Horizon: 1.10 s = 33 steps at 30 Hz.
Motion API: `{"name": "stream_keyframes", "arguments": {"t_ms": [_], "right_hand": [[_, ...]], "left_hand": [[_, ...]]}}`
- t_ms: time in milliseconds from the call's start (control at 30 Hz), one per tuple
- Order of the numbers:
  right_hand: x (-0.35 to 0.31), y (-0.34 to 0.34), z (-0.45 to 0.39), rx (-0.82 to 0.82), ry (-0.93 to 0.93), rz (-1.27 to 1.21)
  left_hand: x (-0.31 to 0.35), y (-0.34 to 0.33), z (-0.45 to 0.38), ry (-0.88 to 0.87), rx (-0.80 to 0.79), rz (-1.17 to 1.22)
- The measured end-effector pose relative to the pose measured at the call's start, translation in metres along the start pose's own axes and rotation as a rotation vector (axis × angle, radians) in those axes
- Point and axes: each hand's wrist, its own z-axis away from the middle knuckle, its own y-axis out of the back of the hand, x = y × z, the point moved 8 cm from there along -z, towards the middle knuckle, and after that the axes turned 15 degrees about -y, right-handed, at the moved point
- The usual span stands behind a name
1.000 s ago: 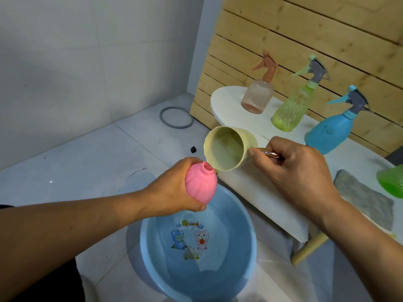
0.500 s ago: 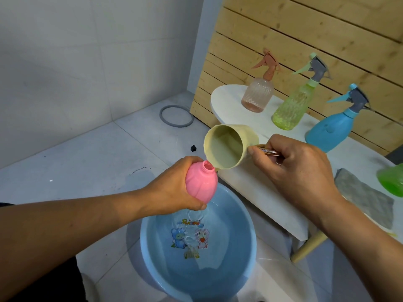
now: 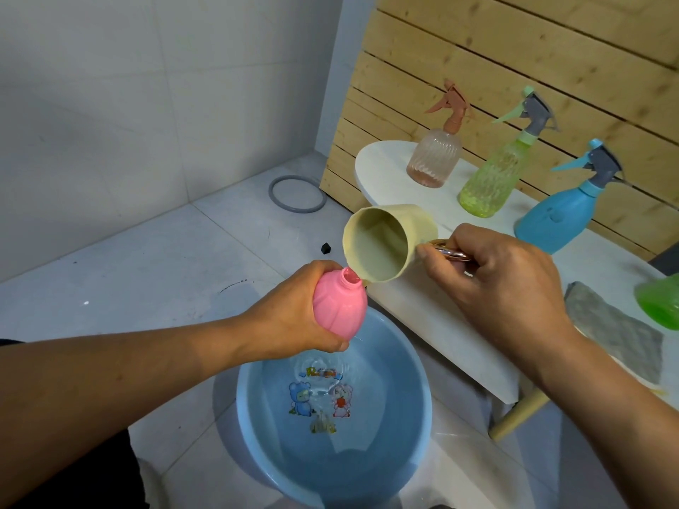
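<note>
Above the round blue plastic basin (image 3: 415,427), the left hand (image 3: 294,321) grasps the pink plastic bottle (image 3: 340,306), nearly brimful; the right hand (image 3: 496,288), gripping its handle, tips the cream plastic cup (image 3: 382,247).

From my feed I find only one bit of lettering: a short, multicoloured word (image 3: 320,372) printed on the inside bottom of the round light-blue plastic basin (image 3: 253,420) on the floor. It sits just above two cartoon figures, a blue bear (image 3: 301,398) and a pink character (image 3: 341,400). The word lies under rippling water and is too small and blurred for me to make out its letters. I can read no other text, label, brand or number.
</note>
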Motion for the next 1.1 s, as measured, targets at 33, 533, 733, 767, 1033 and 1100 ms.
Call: {"name": "stream_keyframes", "arguments": {"t_ms": [33,533,733,767,1033,1100], "right_hand": [[-0.001,0.000,0.000,0.004,0.005,0.004],[-0.008,0.005,0.003,0.076,0.083,0.052],[-0.009,0.006,0.004,0.099,0.107,0.087],[-0.010,0.006,0.004,0.100,0.111,0.092],[0.014,-0.014,-0.004,-0.130,-0.186,-0.217],[0.029,-0.031,-0.005,-0.251,-0.341,-0.409]], "left_hand": [[0.000,0.000,0.000,0.001,-0.001,0.000],[0.001,0.000,0.001,0.004,-0.005,-0.010],[-0.001,-0.001,0.000,0.010,-0.006,-0.005],[-0.001,-0.001,0.000,0.010,-0.007,-0.004],[0.001,0.000,0.001,0.022,-0.005,0.002],[0.001,0.000,0.001,0.020,-0.001,0.009]]}}
